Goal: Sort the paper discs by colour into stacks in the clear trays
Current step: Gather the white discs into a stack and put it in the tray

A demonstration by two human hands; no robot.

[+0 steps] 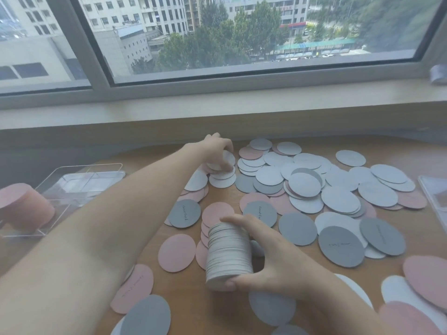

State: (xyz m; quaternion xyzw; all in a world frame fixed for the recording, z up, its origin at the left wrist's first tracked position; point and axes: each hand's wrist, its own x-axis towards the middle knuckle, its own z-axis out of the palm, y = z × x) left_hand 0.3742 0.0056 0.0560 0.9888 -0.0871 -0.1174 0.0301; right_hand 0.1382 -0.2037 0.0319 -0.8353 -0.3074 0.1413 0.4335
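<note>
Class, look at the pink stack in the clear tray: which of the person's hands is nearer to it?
Neither is close, but the left hand is nearer the pink stack, reaching beyond it to the loose discs; the right hand holds the pale stack further right.

We sit at a wooden desk point(399, 151) under a pale sill point(217, 105). Our window point(242, 32) shows daylit buildings and trees.

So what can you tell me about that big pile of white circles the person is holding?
The tall stack of pale white paper discs is many thin round sheets pressed together, their edges showing as fine lines. It leans a little, just above the brown wooden table and the loose pink and grey discs there. The right hand grips it, fingers curled over the top and thumb under the bottom. It is not in a tray yet.
</note>
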